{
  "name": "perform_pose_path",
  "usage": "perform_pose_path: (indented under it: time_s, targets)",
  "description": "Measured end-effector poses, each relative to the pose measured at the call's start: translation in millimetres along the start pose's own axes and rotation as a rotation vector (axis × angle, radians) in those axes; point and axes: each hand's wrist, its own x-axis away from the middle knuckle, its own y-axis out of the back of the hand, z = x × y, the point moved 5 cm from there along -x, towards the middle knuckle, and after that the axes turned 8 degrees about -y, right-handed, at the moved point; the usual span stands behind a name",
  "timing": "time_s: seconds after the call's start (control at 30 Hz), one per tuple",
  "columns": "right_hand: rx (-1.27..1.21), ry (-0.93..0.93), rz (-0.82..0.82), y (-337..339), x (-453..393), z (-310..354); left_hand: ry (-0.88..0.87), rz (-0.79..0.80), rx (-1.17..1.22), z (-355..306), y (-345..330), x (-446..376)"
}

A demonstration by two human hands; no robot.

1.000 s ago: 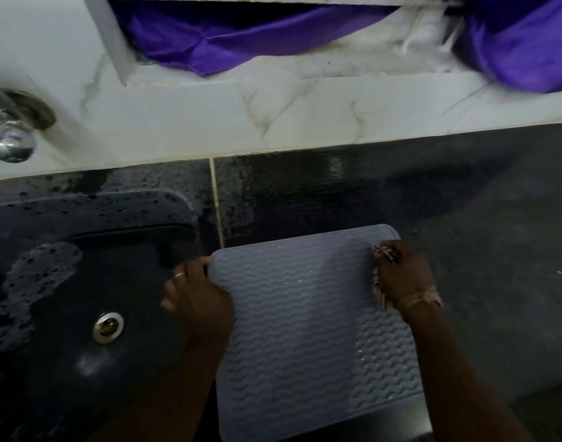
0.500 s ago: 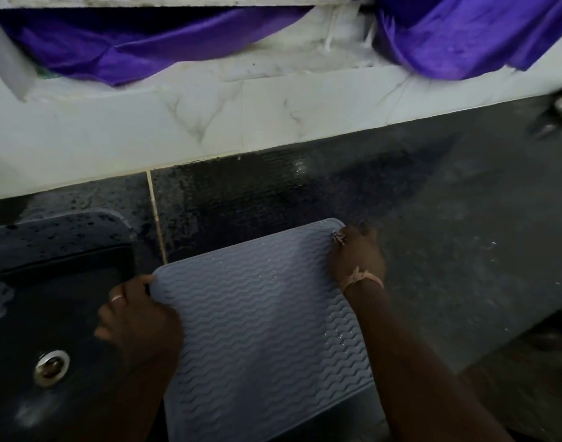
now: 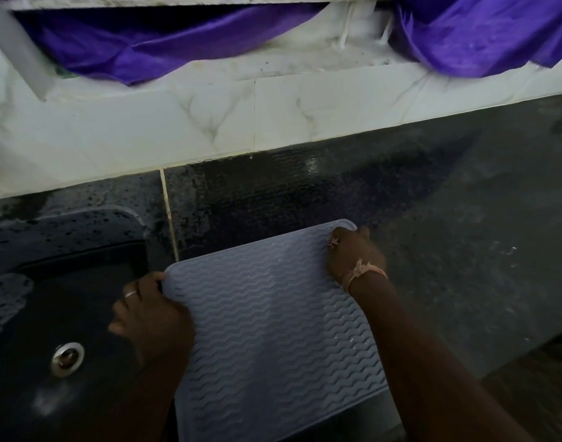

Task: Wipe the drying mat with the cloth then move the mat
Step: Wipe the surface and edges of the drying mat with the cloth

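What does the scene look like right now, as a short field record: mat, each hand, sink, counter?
mat: grey drying mat, wavy ribbed, on the dark counter beside the sink
left hand: left hand grips the mat's far left corner
right hand: right hand grips the far right corner
sink: black sink left of mat, drain visible
counter: counter looks wet behind the mat
cloth: not identifiable
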Motion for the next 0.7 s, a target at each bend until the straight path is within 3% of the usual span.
perform_pose_path:
  time_s: [0.7]
  targets:
    - [-0.131,0.223,0.066,-48,78,98,0.073,0.068,0.079,1,1,-2]
